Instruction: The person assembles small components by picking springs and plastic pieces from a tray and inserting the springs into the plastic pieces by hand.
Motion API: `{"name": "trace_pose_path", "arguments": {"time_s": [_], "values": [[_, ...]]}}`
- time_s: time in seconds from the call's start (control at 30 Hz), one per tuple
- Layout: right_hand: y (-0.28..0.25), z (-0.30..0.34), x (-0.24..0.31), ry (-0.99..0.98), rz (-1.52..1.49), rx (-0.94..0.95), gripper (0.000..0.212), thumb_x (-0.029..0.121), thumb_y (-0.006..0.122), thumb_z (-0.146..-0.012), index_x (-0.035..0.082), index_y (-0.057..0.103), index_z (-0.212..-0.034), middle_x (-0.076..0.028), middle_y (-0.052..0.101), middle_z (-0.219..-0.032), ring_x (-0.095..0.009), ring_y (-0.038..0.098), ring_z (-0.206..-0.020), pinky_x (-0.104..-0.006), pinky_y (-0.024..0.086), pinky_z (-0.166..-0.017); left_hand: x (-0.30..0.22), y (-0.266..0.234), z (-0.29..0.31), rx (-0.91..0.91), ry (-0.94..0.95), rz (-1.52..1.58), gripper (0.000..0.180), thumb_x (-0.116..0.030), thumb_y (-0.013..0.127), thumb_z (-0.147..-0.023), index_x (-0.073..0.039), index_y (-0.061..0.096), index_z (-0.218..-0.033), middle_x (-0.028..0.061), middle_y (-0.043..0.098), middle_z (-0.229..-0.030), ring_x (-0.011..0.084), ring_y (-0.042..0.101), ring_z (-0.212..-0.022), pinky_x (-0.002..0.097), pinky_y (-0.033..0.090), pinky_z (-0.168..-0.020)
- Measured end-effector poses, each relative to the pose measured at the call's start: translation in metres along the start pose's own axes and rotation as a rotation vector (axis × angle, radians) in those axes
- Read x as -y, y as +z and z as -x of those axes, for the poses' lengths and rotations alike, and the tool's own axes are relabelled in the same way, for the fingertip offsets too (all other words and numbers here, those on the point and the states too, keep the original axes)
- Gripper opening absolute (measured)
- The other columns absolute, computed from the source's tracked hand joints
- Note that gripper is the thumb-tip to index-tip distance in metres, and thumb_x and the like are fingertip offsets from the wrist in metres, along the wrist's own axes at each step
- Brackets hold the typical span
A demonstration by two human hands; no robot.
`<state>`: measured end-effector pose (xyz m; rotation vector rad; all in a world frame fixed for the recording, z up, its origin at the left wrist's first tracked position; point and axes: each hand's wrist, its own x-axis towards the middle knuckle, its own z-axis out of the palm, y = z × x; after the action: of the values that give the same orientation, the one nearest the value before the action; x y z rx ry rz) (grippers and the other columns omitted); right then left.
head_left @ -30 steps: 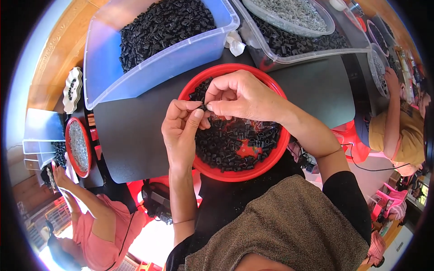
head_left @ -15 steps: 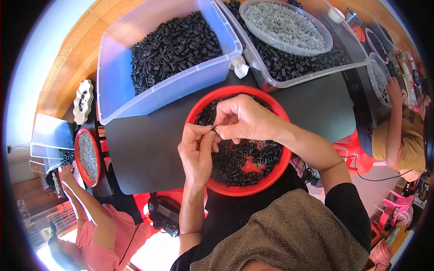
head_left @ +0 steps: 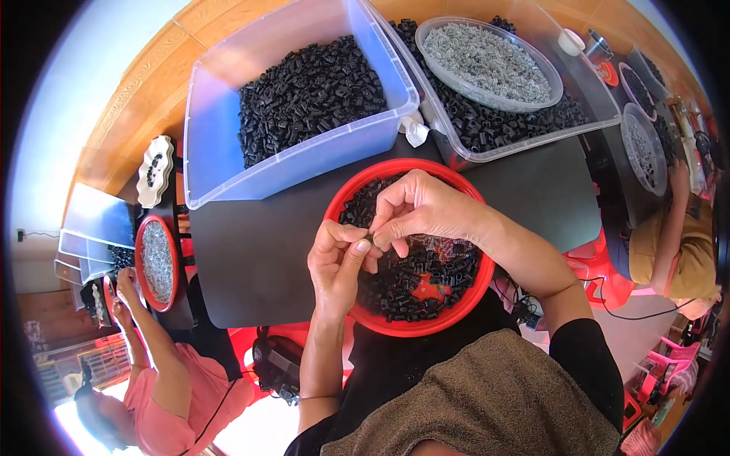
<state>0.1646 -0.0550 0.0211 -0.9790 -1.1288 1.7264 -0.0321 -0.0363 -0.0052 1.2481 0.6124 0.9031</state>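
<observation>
My left hand (head_left: 338, 262) and my right hand (head_left: 430, 211) meet above a round red basin (head_left: 414, 328). The fingertips of both are pinched together around a small dark piece (head_left: 369, 235), mostly hidden by the fingers; its kind is not clear. Loose black tubular plastic parts (head_left: 411, 296) lie in the basin below, with a patch of the patterned bottom showing among them. The basin sits at the near edge of a black table (head_left: 251, 258), against my dark clothing.
A bluish plastic bin (head_left: 327, 163) of black parts stands beyond my hands. Right of it, a clear bin (head_left: 532, 148) holds more parts and an oval tray (head_left: 487, 100) of small clear pieces. People work at left (head_left: 190, 387) and right (head_left: 658, 251); a red tray (head_left: 176, 266) lies at left.
The view has shifted slightly, so table, bins and basin appear a little lower and mostly further right. My hands remain pinched together over the basin. The left co-worker's hands have moved lower.
</observation>
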Motion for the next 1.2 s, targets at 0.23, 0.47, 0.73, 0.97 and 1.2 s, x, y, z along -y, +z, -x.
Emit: {"name": "trace_pose_path", "arguments": {"time_s": [0.23, 0.47, 0.73, 0.97, 1.2], "values": [[0.001, -0.004, 0.001, -0.016, -0.028, 0.033, 0.013, 0.011, 0.074, -0.082, 0.000, 0.068, -0.083, -0.008, 0.070, -0.075, -0.010, 0.061, -0.059, -0.0216, 0.049, -0.056, -0.002, 0.002, -0.003, -0.033, 0.036, 0.036, 0.007, 0.001, 0.055, -0.095, -0.004, 0.051, -0.098, 0.0085, 0.063, -0.077, 0.0098, 0.057, -0.061, 0.0213, 0.046, -0.054], [-0.010, -0.001, -0.006, -0.109, -0.096, -0.096, 0.023, 0.023, 0.061, -0.096, 0.002, 0.065, -0.087, -0.004, 0.064, -0.070, -0.008, 0.058, -0.052, -0.0206, 0.046, -0.050, -0.051, 0.006, -0.043, -0.207, 0.424, -0.095, 0.007, -0.004, 0.055, -0.095, -0.005, 0.050, -0.098, 0.0124, 0.062, -0.073, 0.0115, 0.052, -0.053, 0.0218, 0.042, -0.049], [-0.014, -0.004, -0.010, -0.260, 0.505, -0.318, 0.016, 0.014, 0.063, -0.091, -0.001, 0.065, -0.088, -0.007, 0.065, -0.070, -0.012, 0.058, -0.054, -0.0255, 0.045, -0.052, -0.120, -0.016, -0.106, -0.443, 0.615, -0.896, 0.037, -0.014, 0.070, -0.087, 0.001, 0.057, -0.118, 0.0106, 0.063, -0.117, 0.0072, 0.061, -0.077, 0.0183, 0.044, -0.062], [-0.020, -0.001, -0.021, -0.406, 1.066, -0.421, 0.010, 0.002, 0.065, -0.080, 0.000, 0.066, -0.090, -0.012, 0.063, -0.086, -0.032, 0.063, -0.080, -0.0401, 0.051, -0.072, -0.048, 0.005, -0.073, -0.359, 0.440, -0.614, 0.016, -0.005, 0.066, -0.089, -0.003, 0.064, -0.105, -0.0007, 0.065, -0.083, 0.0021, 0.052, -0.062, 0.0166, 0.042, -0.057], [-0.010, 0.003, -0.014, -0.364, 1.180, -0.323, 0.011, 0.001, 0.065, -0.078, 0.002, 0.068, -0.089, -0.012, 0.060, -0.086, -0.032, 0.062, -0.083, -0.0422, 0.050, -0.074, -0.006, 0.004, -0.046, -0.387, 0.287, -0.552, 0.008, -0.005, 0.065, -0.091, 0.000, 0.065, -0.097, 0.0004, 0.062, -0.077, 0.0044, 0.054, -0.066, 0.0195, 0.045, -0.059]]}}
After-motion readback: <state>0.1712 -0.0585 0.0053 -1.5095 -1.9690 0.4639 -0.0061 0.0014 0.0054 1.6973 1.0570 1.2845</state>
